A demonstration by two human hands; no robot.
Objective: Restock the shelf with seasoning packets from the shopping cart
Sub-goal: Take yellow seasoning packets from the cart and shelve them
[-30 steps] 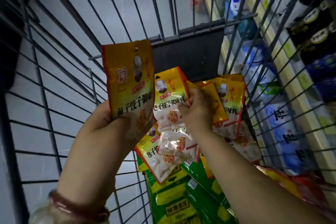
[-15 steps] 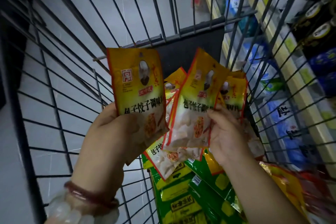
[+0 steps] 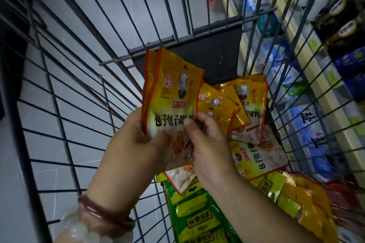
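Two yellow seasoning packets (image 3: 173,92) now stacked upright above the shopping cart (image 3: 79,104), held apart half a second ago. Gripped at the lower left edge by the left hand (image 3: 136,144); pinched at the lower right by the right hand (image 3: 207,144). Just beside, against the cart's right wall, a loose pile of yellow packets (image 3: 246,108), at least four. Below, green packets (image 3: 193,219). Past the wires, right, the shelf (image 3: 316,77). Open room on the cart's left side.
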